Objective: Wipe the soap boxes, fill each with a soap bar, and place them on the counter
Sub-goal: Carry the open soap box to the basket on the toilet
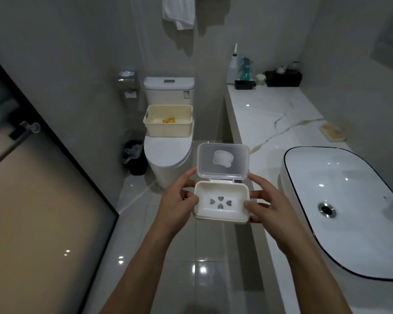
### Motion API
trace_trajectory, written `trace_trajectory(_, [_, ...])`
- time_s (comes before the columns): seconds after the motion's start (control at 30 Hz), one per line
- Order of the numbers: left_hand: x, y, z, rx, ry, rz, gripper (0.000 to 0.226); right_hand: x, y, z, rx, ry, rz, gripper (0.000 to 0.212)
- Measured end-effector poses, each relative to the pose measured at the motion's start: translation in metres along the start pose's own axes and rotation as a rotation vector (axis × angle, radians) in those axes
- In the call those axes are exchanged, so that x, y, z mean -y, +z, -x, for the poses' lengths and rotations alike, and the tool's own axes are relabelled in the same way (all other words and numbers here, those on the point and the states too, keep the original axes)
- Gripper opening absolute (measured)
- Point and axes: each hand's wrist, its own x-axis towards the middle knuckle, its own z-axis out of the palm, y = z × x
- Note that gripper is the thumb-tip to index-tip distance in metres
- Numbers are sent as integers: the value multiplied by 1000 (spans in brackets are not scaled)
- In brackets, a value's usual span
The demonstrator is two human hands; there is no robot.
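- Head view: a cream soap box (221, 201) is held in the air in front of the person, over the floor between the toilet (166, 152) and the counter (270, 123).
- Its clear lid (223, 160) stands open, hinged up at the far edge; a pale raised shape shows in the middle of the lid.
- The tray of the box holds no soap; four heart-shaped holes sit in its floor.
- The left hand (177, 205) grips the left end of the box, thumb curled over the near rim and the fingers curled behind and under it.
- The right hand (264, 201) grips the right end the same way, thumb pressed on the near right corner, fingers wrapped behind the side wall.
- A cream basket (168, 128) rests on the closed toilet lid; something small and yellow-orange lies inside it, too small to tell apart.
- On the counter, well apart from the hands, a second soap box (332, 132) with something orange in it lies near the wall, beyond the white sink (340, 214).
- At the far end of the counter stand a few bottles (245, 69) and a black holder (283, 79).
- A white towel (178, 12) hangs on the wall above the toilet.
- A dark bin (135, 158) with a liner bag stands on the floor left of the toilet.
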Motion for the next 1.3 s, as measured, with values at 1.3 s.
trace_trajectory(1.3, [109,-147,-504,-244,-181,72,70,-17,182,-559,127,86,152,66])
